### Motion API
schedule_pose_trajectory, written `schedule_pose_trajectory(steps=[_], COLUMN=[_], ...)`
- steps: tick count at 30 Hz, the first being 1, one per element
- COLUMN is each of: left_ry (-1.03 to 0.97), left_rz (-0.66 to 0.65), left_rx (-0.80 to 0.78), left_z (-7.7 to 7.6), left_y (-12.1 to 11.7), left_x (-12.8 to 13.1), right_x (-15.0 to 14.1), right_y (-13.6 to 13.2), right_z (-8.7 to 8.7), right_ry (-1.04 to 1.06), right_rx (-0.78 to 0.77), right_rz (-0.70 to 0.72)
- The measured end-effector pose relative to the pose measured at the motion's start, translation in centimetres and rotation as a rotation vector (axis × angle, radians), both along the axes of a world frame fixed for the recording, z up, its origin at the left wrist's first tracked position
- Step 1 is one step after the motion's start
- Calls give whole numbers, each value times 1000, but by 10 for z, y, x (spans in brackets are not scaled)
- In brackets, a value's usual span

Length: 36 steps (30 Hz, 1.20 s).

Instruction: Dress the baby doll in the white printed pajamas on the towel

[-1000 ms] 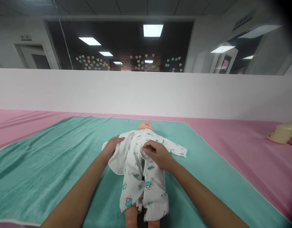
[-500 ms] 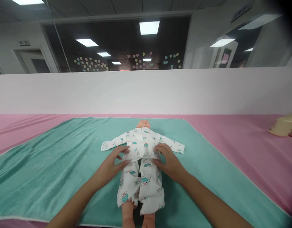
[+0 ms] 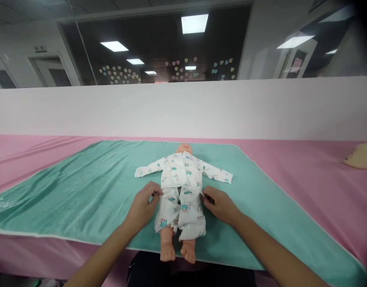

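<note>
White markings on the left of the teal plush blanket (image 3: pixel 96 191) are too blurred to read. On it the peach-coloured plastic doll (image 3: pixel 167 243) lies face up between the hands, in a white printed cloth shirt (image 3: pixel 181 169) and matching trousers (image 3: pixel 191 217). The right hand (image 3: pixel 221 202) pinches the shirt's right hem; the left hand (image 3: pixel 144 201), fingertips nearly together, meets the left hem, though whether it grips cloth I can't tell.

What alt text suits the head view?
A doll in printed white jacket and trousers lies face-up on a green blanket over pink cloth, bare feet toward the camera. The left hand and right hand are at either side of the jacket's hem.
</note>
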<state>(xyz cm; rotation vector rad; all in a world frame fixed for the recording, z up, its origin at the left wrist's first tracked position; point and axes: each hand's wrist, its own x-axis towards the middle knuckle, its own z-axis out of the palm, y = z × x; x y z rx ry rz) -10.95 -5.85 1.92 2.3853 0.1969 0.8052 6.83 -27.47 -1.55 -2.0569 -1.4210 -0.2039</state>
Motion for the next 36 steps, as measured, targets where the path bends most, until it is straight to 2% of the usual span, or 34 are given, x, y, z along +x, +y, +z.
schedule_pose_trajectory(steps=[3,6,9,12,15,17,22,25,28,31,33,36], left_ry=[43,109,124,119,133,131,2,-57,-59,-55,-46,-9], left_rz=[-29,-56,-49,-24,-13,-5,28,75,95,94,115,164], left_rx=[-41,-72,-75,-98,-122,-109,-24,77,261,433,490,491], left_z=[-3,-12,-21,-26,-27,-25,-20,-20,-22,-28,-33,-41], left_y=[-12,-26,-38,-43,-46,-49,-56,-56,-56,-59,-64,-73], left_x=[-22,-45,-58,-61,-62,-65,-69,-64,-60,-64,-71,-81], right_x=[-22,-64,-109,-133,-135,-130,-135,-151,-165,-166,-162,-158], right_y=[-12,-9,9,32,43,41,24,18,16,10,4,-4], right_z=[7,17,23,25,28,31,46,50,42,27,17,7], right_ry=[29,8,-113,-215,-235,-188,197,199,80,20,7,-6], right_rx=[63,159,52,-65,-164,-157,29,119,132,126,121,109], right_rz=[28,55,67,-66,-91,-69,19,136,213,148,79,23])
